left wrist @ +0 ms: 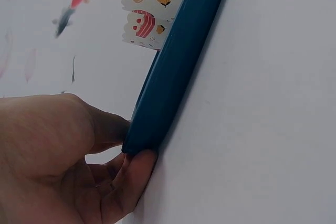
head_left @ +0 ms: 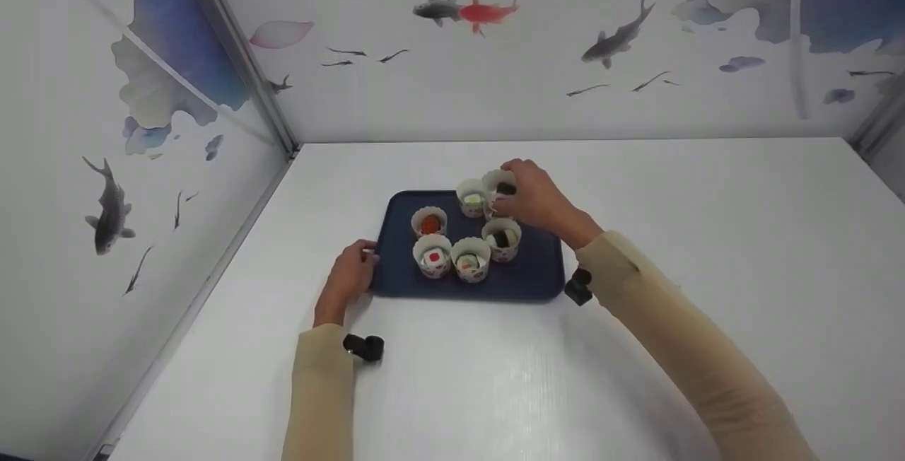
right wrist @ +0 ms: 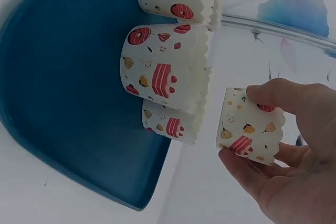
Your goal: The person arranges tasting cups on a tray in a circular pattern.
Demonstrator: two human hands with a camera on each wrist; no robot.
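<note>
My right hand (head_left: 537, 196) holds a paper baking cup (right wrist: 247, 124) with a scalloped rim and cake prints, thumb on one side and fingers on the other. A dark-topped piece like sushi (head_left: 506, 189) shows inside it. This cup is held up over the back of the dark blue tray (head_left: 534, 270). My left hand (head_left: 350, 273) grips the tray's left edge, thumb and fingertips on either side of the rim in the left wrist view.
Several similar cups stand on the tray: one with an orange-topped piece (head_left: 429, 215), one with a red-centred white piece (head_left: 433, 270), others with small rolls. The white table (head_left: 452, 376) meets fish-painted panels (head_left: 544, 93) at the back and left.
</note>
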